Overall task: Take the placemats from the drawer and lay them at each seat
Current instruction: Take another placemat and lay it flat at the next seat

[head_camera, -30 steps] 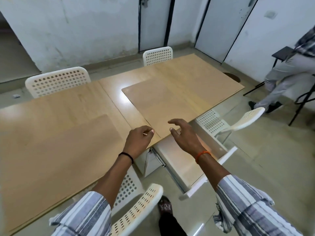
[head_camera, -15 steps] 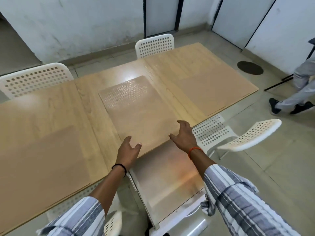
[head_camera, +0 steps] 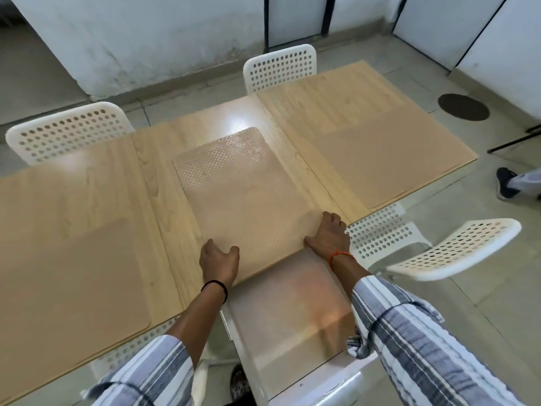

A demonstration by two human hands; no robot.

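I count three placemats on the table (head_camera: pixel 164 183): one at the near left (head_camera: pixel 67 285), one at the far right (head_camera: pixel 389 165), and a middle placemat (head_camera: pixel 246 197) under my hands. My left hand (head_camera: pixel 218 260) and right hand (head_camera: pixel 329 237) lie spread flat on its near corners, gripping nothing. The open drawer (head_camera: pixel 292 320) juts out below. Four white chairs surround the table.

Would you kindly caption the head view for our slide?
Both hands, left hand and right hand, press a tan rectangular placemat onto the wooden table.
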